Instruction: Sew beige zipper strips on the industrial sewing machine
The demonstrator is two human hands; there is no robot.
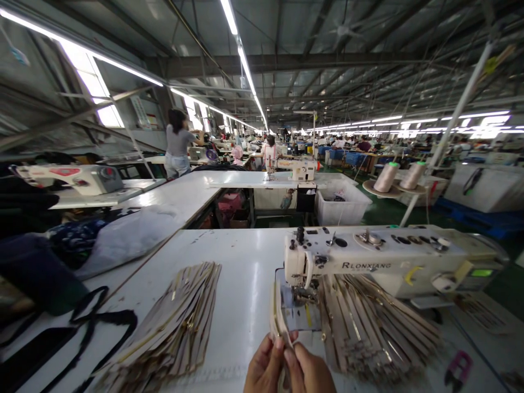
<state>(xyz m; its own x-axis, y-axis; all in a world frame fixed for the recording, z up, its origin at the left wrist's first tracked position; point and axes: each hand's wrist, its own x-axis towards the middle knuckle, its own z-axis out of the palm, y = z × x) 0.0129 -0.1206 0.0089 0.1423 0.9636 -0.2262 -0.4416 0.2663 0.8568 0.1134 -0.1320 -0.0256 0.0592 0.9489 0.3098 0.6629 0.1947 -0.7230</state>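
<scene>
Basically two stacks of beige strips: one fanned pile [172, 322] well left of the fingers, another [368, 322] just right of them under the sewing machine [388, 259]. Reads "RLONXIANG" on the machine body. Two thread cones [399, 176] far beyond the fingertips. One thin strip [277, 322] pinched between both hands, running up from the fingers to the needle area. Left hand [265, 368] and right hand [308, 370] both closed on that strip, thumbs pressed together; wrists cut off at the bottom edge. Pink scissors [458, 368] far right, blurry.
</scene>
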